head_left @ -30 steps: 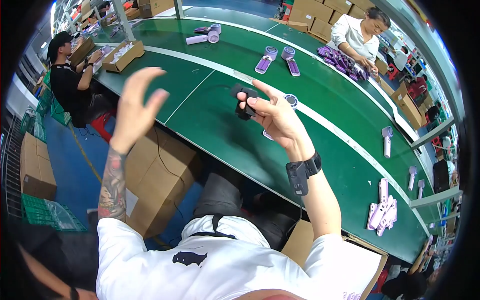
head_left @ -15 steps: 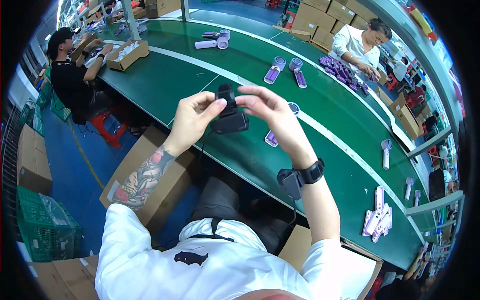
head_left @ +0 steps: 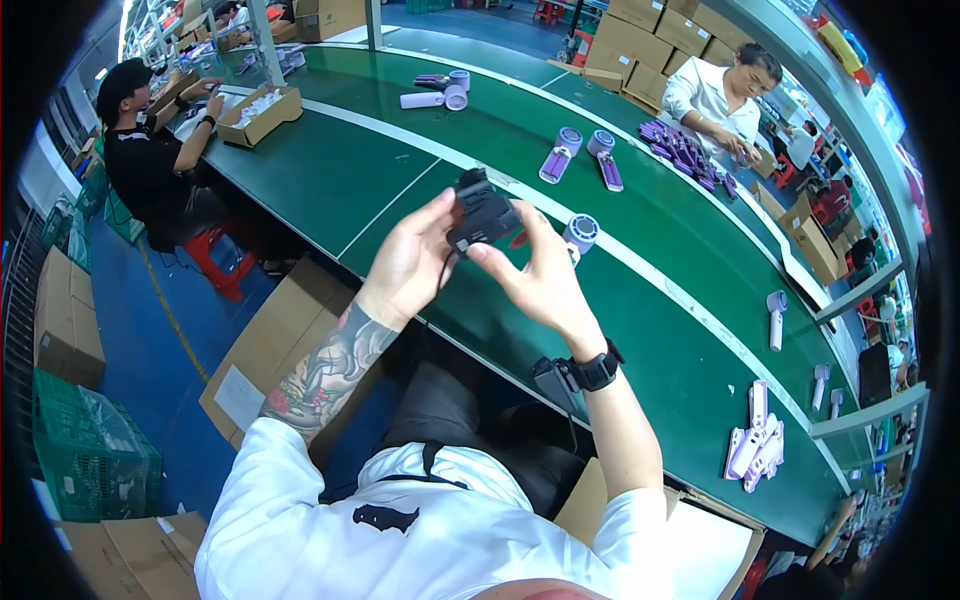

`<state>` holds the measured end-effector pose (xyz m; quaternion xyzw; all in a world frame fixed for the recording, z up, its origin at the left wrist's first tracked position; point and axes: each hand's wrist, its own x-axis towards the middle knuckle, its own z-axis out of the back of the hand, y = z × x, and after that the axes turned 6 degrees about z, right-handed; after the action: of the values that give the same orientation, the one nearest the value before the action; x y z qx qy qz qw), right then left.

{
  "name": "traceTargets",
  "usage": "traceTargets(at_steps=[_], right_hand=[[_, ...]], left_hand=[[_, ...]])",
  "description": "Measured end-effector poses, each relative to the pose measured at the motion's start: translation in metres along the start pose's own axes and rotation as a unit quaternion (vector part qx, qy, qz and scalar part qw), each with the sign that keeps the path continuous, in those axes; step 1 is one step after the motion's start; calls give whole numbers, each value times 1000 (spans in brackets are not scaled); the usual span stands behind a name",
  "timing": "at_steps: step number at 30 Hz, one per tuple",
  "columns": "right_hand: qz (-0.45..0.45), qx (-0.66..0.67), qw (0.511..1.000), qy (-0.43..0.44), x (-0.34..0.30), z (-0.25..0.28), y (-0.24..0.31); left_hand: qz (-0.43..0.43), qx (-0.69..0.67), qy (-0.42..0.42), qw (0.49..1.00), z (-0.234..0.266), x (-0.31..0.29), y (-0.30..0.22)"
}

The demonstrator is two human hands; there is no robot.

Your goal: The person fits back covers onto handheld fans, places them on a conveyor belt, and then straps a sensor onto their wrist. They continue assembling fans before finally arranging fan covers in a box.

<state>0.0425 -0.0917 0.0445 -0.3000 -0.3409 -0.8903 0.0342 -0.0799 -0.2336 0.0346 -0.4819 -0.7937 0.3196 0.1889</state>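
A black boxy device with a strap and a cable (head_left: 486,220) is between my hands above the green table. My left hand (head_left: 402,262) grips its left side, with the fingers partly behind it. On the other side, my right hand (head_left: 545,280) pinches it between thumb and fingers. A similar black strapped device (head_left: 575,374) is worn on my right wrist. Just past my right hand lies a purple handheld fan (head_left: 581,232), its lower part hidden by the hand. Two more purple fans with exposed handles (head_left: 562,155) (head_left: 605,160) lie farther off.
Lilac casing parts (head_left: 757,450) are stacked at the right on the green table (head_left: 690,400). Across it, a person in white (head_left: 715,95) works beside a purple pile (head_left: 685,155). At left, a seated person (head_left: 150,160) is near an open box (head_left: 260,115). Cartons stand under the table's edge.
The device has turned and moved slightly right, showing a different side. My right hand has come down from its strap to grip its body, uncovering more of the nearby fan.
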Motion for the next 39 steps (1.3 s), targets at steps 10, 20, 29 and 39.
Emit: traceTargets(at_steps=[10,20,29,39], right_hand=[[-92,339,936,-30,-2,-2,21],[-42,283,957,40,-14,-3,23],[-66,343,937,22,-11,0,33],[-90,381,919,31,-26,18,11]], left_hand=[[-105,67,90,988,-3,1,8],[-290,655,162,679,2,5,-17],[-164,105,189,963,-22,14,0],[-106,280,155,941,-29,42,8]])
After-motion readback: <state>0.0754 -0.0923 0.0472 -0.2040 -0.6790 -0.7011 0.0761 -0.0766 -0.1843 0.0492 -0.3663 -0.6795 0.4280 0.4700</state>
